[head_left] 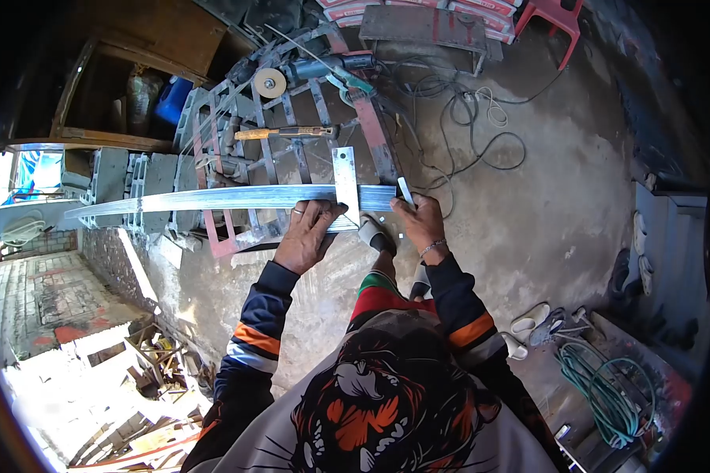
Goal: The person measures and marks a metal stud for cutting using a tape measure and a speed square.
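A long, shiny metal tube (244, 198) lies across the rack, its near end to the right. My left hand (304, 235) is closed at the tube's near side, fingers pressing a flat metal square (345, 169) against it. The square's blade crosses over the tube and has a hole near its far end. My right hand (422, 223) is at the tube's right end, fingers closed around a slim white chalk-like stick (405, 189) that points up and away. Whether the right fingers also touch the tube is hard to tell.
Under the tube is a welded metal rack (371, 130) bearing a hammer (288, 133), an angle grinder (308, 69) and a green-handled clamp (351, 80). Cables (469, 118) coil on the floor beyond. A bench (422, 27), red chair (556, 20) and green hose (607, 390) stand around.
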### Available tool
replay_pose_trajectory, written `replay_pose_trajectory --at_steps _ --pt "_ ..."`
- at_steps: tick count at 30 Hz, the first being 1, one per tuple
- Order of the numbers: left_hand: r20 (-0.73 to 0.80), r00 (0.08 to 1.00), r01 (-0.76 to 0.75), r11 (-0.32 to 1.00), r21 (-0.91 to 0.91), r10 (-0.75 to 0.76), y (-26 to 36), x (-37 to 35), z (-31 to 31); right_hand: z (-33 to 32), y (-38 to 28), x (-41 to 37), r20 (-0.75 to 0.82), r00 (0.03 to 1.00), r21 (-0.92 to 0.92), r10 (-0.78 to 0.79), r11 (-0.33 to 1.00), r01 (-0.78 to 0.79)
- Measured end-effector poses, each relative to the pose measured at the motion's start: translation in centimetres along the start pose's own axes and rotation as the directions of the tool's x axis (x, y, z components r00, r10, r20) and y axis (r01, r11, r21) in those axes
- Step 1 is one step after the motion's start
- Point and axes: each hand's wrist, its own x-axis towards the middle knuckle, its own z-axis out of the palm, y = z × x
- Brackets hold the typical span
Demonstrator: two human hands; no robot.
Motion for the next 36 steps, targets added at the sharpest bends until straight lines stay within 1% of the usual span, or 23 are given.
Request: replay_pose_trajectory --at_steps 2,3,4,6,8,10,11,14,15,16,18,22,23,24,26,27,29,31,33,34,36 --pt "-0.008 0.990 -0.141 0.985 0.097 0.142 -0.2 0.4 0.1 0.1 -0.3 -0.4 -0.025 1.000 -0.005 -0.001 1.000 0.001" --pt "-0.012 0.987 -0.156 0.980 0.126 0.159 -0.5 0.7 0.3 0.3 -0.2 -0.5 -0.043 0.999 0.041 -0.021 0.999 0.022" --pt "-0.009 0.987 -0.157 0.979 0.127 0.160 -0.6 0.7 0.4 0.3 0.0 -0.5 -0.044 0.999 0.044 -0.019 0.999 0.021" --pt "0.038 0.984 -0.176 0.960 0.218 0.172 -0.7 0.8 0.3 0.4 0.6 -0.5 -0.005 1.000 0.023 0.012 1.000 -0.012" --pt "0.037 0.983 -0.183 0.962 0.201 0.179 -0.8 1.1 0.6 0.3 1.1 -0.5 -0.001 1.000 0.067 0.011 0.998 -0.011" --pt "0.009 0.981 -0.194 0.965 0.175 0.196 -0.6 1.6 0.7 0.3 1.6 -0.6 0.052 0.993 0.252 0.107 0.961 -0.116" --pt "0.004 0.978 -0.209 0.968 0.140 0.210 -0.7 2.0 0.8 0.2 1.4 -0.7 0.032 0.993 0.261 0.115 0.958 -0.119" --pt "0.031 0.961 -0.278 0.957 0.090 0.276 -1.0 2.7 0.7 0.1 0.7 -1.5 0.047 0.981 0.299 0.190 0.934 -0.196" --pt "0.048 0.955 -0.298 0.948 0.110 0.294 -1.0 2.8 0.6 0.3 0.5 -1.7 0.013 0.987 0.311 0.162 0.937 -0.158" --pt "0.056 0.952 -0.304 0.948 0.099 0.300 -1.3 2.8 0.7 0.4 0.2 -1.9 0.005 0.985 0.310 0.175 0.936 -0.168" --pt "0.042 0.928 -0.372 0.925 0.073 0.370 -1.9 3.0 0.8 0.6 -0.2 -2.2 -0.007 0.973 0.427 0.232 0.880 -0.207" --pt "0.083 0.925 -0.377 0.924 0.058 0.372 -2.4 3.0 1.2 0.6 -0.9 -2.8 -0.035 0.954 0.411 0.297 0.875 -0.257" --pt "0.087 0.922 -0.382 0.923 0.050 0.377 -2.5 3.0 1.3 0.5 -1.1 -3.3 -0.045 0.957 0.419 0.288 0.875 -0.244" --pt "0.079 0.920 -0.389 0.919 0.055 0.385 -2.6 3.0 1.3 0.4 -0.1 -3.6 -0.051 0.954 0.419 0.294 0.874 -0.247" --pt "0.071 0.915 -0.401 0.914 0.056 0.397 -2.8 3.2 1.5 -0.3 2.7 -4.3 -0.016 0.948 0.627 0.317 0.742 -0.237" --pt "0.061 0.914 -0.404 0.912 0.075 0.400 -2.8 3.1 1.6 -0.3 3.2 -5.1 -0.061 0.945 0.641 0.321 0.739 -0.209" --pt "0.036 0.910 -0.415 0.904 0.102 0.414 -2.9 3.2 1.7 -1.4 4.2 -7.3 -0.065 0.935 0.668 0.348 0.712 -0.219" --pt "0.025 0.906 -0.423 0.901 0.092 0.423 -2.9 3.3 1.7 -2.5 5.1 -9.7 -0.067 0.925 0.692 0.373 0.685 -0.226" --pt "-0.010 0.897 -0.441 0.894 0.080 0.443 -2.9 3.4 1.8 -3.4 5.7 -12.2 -0.127 0.885 0.723 0.448 0.652 -0.227" --pt "-0.006 0.897 -0.440 0.895 0.076 0.442 -3.0 3.3 1.9 -3.7 6.0 -13.4 -0.127 0.882 0.723 0.453 0.651 -0.231" --pt "0.059 0.913 -0.407 0.910 0.081 0.404 -3.2 3.2 2.0 -4.2 6.7 -15.4 -0.242 0.815 0.711 0.527 0.667 -0.220"
